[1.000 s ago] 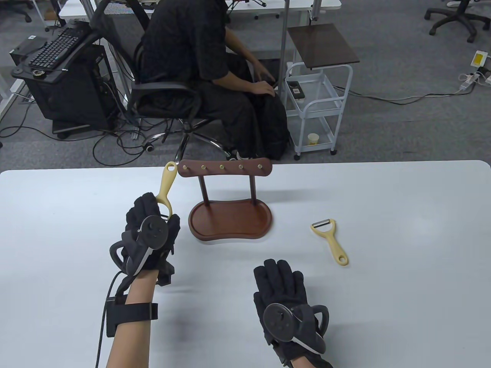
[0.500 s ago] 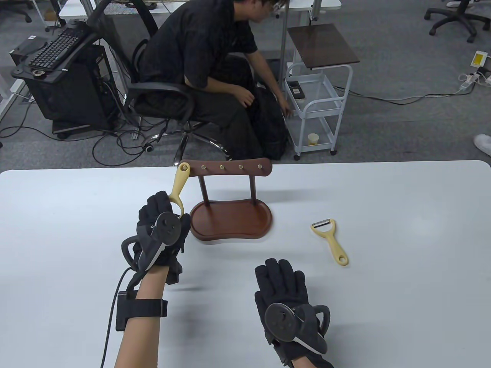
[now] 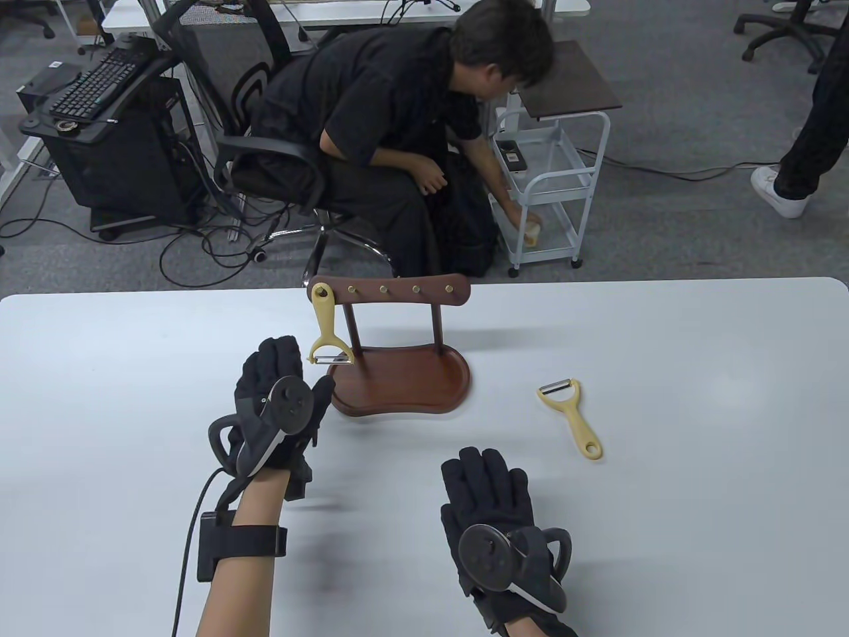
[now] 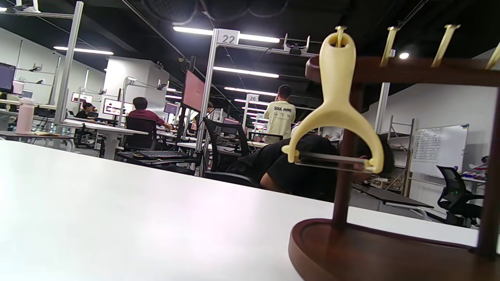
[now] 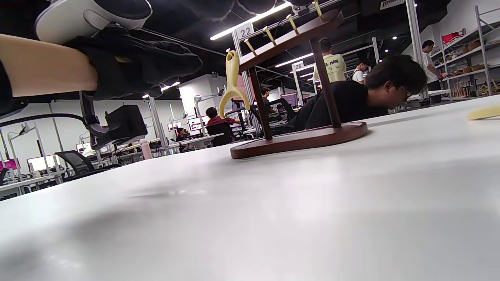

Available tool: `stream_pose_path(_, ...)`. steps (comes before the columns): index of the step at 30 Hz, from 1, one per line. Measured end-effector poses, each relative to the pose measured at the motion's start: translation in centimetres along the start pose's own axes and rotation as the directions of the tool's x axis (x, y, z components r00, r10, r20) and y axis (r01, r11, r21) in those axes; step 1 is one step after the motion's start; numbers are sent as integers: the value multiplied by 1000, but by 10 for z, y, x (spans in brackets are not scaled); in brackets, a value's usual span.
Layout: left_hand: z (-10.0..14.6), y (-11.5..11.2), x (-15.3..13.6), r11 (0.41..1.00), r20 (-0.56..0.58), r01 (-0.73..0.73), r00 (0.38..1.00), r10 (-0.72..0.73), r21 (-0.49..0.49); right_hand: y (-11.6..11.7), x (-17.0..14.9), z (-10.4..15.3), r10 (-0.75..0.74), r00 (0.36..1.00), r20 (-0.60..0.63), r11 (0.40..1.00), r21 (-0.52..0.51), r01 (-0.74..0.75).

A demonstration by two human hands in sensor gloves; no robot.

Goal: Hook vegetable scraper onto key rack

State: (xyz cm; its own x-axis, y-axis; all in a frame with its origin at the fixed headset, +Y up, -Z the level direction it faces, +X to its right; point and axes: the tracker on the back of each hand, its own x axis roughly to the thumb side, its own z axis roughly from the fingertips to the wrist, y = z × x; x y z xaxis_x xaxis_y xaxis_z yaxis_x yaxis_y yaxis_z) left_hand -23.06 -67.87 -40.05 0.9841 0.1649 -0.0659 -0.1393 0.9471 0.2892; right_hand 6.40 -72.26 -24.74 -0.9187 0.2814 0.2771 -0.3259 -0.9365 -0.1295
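A yellow vegetable scraper [image 3: 327, 327] hangs by its handle hole from the leftmost peg of the wooden key rack [image 3: 391, 290], blade end down; it also shows in the left wrist view [image 4: 336, 105] and the right wrist view [image 5: 232, 85]. My left hand [image 3: 282, 378] is just below and left of it, fingers spread, holding nothing. A second yellow scraper [image 3: 572, 416] lies flat on the table to the right of the rack. My right hand [image 3: 486, 488] rests flat on the table, fingers stretched, empty.
The rack's oval wooden base [image 3: 424, 388] sits mid-table with two posts; the other pegs [image 3: 383, 288] are bare. The white table [image 3: 696, 411] ends just behind the rack. A seated person [image 3: 398, 126] and a white cart [image 3: 550, 179] are beyond the far edge.
My left hand set the scraper's hole on the leftmost peg, let go and drew back slightly. The scraper now hangs straight down. The right hand has not moved.
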Motion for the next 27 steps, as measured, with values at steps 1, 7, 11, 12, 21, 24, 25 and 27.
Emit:
stream_pose_path(1,3,2,0,1000,8,-6,1000,6,5,0,0,0,-3,1000,-1,1000,0,3)
stream_pose_path(7,27,11,-1,999,59,-34,998,33,24,-1,-2,0,-17,1000,-6,1000,1,17)
stream_pose_path(11,46,15,-1,998,88,-57,995,54,31,-1,-2,0,-15,1000,-6,1000,2,15)
stream_pose_path(12,51,16,-1,998,97,-61,994,58,30,-1,-3,0,-16,1000,-8,1000,2,16)
stream_pose_path(21,93,17,-12,997,140,-77,987,73,27,-3,-15,-2,-30,998,-50,1000,-1,30)
stream_pose_path(24,104,18,-16,996,168,-90,982,86,16,-3,-20,-3,-25,997,-75,1000,1,25)
stream_pose_path(25,107,19,-17,996,174,-88,981,83,21,-3,-22,-3,-24,996,-81,1000,3,24)
stream_pose_path(27,116,18,-21,995,195,-93,977,85,31,-4,-27,-4,-31,994,-106,999,4,31)
